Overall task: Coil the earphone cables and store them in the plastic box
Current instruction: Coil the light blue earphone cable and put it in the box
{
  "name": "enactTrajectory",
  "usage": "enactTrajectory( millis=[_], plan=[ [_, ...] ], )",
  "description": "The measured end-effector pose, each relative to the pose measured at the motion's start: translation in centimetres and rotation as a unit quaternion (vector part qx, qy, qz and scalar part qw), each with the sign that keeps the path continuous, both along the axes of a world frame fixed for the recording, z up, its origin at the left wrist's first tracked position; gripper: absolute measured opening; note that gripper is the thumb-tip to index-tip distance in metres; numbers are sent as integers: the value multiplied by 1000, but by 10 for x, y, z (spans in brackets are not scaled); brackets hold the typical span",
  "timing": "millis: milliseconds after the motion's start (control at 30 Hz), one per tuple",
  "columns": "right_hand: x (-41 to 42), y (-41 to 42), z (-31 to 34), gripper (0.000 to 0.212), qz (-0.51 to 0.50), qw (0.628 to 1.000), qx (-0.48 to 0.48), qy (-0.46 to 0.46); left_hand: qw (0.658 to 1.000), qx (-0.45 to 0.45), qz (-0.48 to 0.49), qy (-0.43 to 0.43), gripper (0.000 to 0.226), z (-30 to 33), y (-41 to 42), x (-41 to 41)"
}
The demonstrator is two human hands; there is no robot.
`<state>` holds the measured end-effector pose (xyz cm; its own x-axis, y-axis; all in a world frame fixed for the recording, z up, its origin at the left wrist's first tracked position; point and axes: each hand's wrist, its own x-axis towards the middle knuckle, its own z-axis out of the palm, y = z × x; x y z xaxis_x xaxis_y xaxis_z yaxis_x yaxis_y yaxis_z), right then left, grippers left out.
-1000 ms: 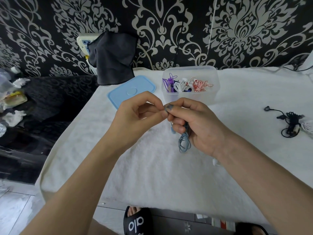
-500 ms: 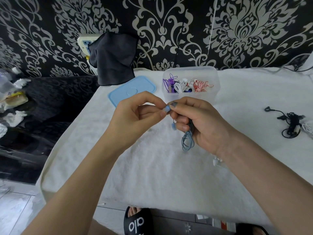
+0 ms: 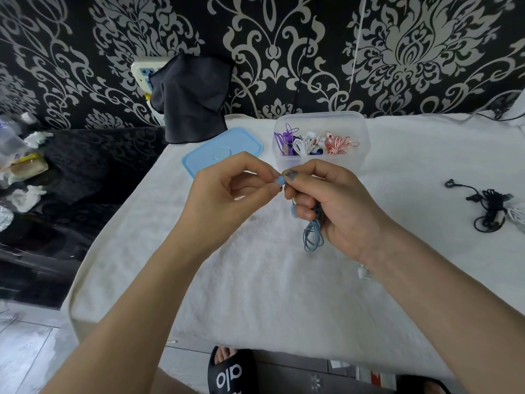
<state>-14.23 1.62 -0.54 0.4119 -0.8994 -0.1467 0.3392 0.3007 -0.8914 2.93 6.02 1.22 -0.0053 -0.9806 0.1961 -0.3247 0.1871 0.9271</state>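
while right hand grips coiled blue earphone cable, left hand pinches its blue earbud end; loose wrap may unravel before clear plastic box.

White towel-covered table with plastic box, blue lid, black earphones.

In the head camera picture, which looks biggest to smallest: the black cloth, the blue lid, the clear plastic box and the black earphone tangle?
1. black cloth
2. and 3. plastic box and blue lid: too alike to rank; a hand hides part of the lid
4. black earphones
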Motion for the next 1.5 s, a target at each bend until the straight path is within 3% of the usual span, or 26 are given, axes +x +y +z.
enactTrajectory(
  millis=[1000,1167,1333,1500],
  plan=[
    [1,4,1,23,-10,999,-37,9,1000,-18,-8,2,8,-1,-2,-1],
    [2,4,2,19,-14,999,-32,14,997,-65,-5,-40,6,-2,-1,-3],
    [3,4,7,7,-1,998,38,-43,980,-159,20,-121,5,-5,-4,-7],
    [-1,4,7,21,31,982,135,-128,954,-227,28,-194,8,-6,-5,-11]
  ],
)
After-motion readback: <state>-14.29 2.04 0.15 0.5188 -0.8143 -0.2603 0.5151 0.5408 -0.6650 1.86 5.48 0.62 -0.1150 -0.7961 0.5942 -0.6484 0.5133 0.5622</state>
